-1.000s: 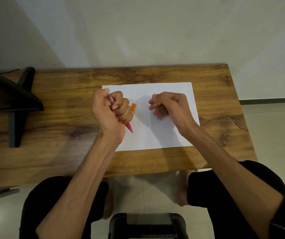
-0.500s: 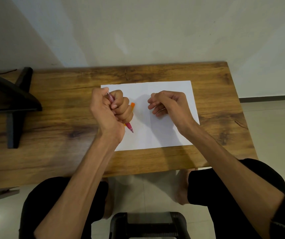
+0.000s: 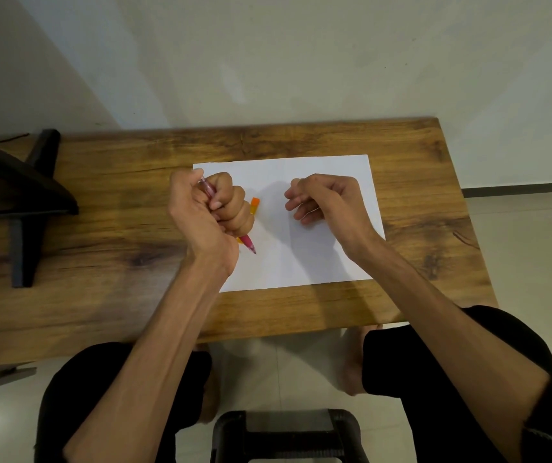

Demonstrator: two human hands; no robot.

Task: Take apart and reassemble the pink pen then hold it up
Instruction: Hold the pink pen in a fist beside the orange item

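Note:
My left hand (image 3: 211, 212) is closed in a fist around the pink pen (image 3: 249, 244). The pen's tip sticks out below the fist toward me, and its clear pink upper end shows above the thumb. The fist hovers over the left part of a white sheet of paper (image 3: 301, 259). An orange pen (image 3: 254, 204) lies on the sheet just right of the fist, mostly hidden by it. My right hand (image 3: 328, 202) hangs over the sheet's right half with fingers loosely curled; nothing shows in it.
The sheet lies on a wooden table (image 3: 107, 262) set against a pale wall. A black stand (image 3: 24, 202) sits on the table's left end. Below the near edge are my knees and a dark stool (image 3: 284, 436).
Both hands keep their pose over the sheet. Only a slight shift of the view shows between the frames.

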